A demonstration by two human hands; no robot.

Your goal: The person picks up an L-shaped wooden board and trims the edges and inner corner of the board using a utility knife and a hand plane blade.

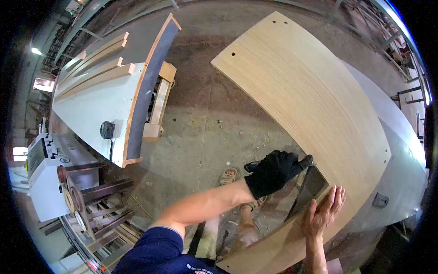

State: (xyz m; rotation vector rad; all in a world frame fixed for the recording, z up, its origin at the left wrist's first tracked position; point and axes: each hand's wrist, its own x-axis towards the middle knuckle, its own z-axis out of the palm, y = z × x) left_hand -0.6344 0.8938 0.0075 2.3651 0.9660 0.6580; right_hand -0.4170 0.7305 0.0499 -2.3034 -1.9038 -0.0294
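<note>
A large curved wood-grain panel (310, 86) with small dark holes near its ends lies in front of me, with a notch cut into its near edge. My left hand (276, 171), in a black glove, is at the corner of that notch. Its fingers are curled, with one fingertip reaching the panel's edge; whatever they may hold is hidden. My right hand (323, 214), bare, lies with fingers stretched out on the panel beside the notch. Beneath the panel is a grey surface (397, 169), partly covered.
To the left a white-topped table (86, 109) carries several wooden strips (98, 82) and a small black device (107, 129) with a cord. A white machine (52, 173) and a rack of wood pieces (105, 219) stand at lower left. Debris dots the concrete floor (196, 137).
</note>
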